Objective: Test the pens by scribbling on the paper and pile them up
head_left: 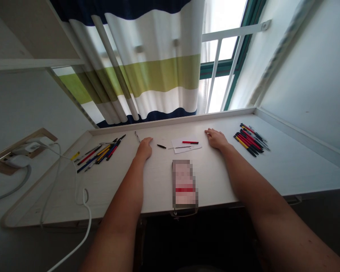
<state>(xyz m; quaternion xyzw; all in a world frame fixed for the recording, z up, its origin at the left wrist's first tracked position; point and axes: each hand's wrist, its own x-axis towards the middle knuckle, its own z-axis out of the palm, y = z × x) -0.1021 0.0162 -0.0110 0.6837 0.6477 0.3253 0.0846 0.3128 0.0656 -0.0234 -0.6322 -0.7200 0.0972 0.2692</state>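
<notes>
My left hand (144,147) rests on the white desk, fingers apart and holding nothing, close to a thin clear pen (137,136). On the right, my right hand (216,138) lies on the desk with its fingers spread. Between the hands are a black pen cap (161,146), a white paper (180,149) and a red pen (190,142) lying on that paper. A thin dark-tipped piece crosses the paper below the red pen. Several mixed pens (102,152) form a loose pile at the left, and another pile of pens (251,140) lies at the right.
A blurred phone-shaped object (184,184) lies at the desk's front edge. White cables (87,219) hang over the left side from a wall socket (22,151). The desk (215,181) has a raised back rim below a striped curtain (164,73).
</notes>
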